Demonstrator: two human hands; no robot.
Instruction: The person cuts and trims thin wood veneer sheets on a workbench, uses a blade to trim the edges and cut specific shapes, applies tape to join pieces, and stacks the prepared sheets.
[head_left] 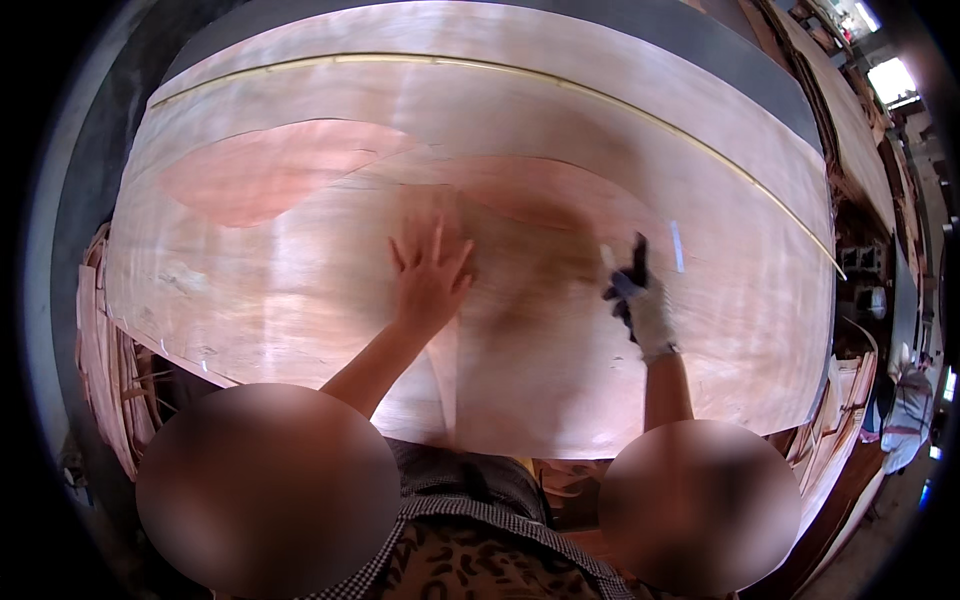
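Veneer sheet (pixel 540 390) lies beneath your left hand (pixel 430 285), fingers spread, gripping nothing; your gloved right hand's (pixel 640 305) fingers are part-curled, their hold unclear.

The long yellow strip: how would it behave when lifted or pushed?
The yellow strip is probably light, being so thin. Lifted at one end, it would likely sag, since it stretches across the wood sheet. Pushed, it may slide, as nothing visible pins it.

Pretty dim in here. 2 bright patches (pixel 893 82), windows or lamps, can't tell which, glare at upper right. Floor (pixel 868 535) looks greyish-brown down at lower right.
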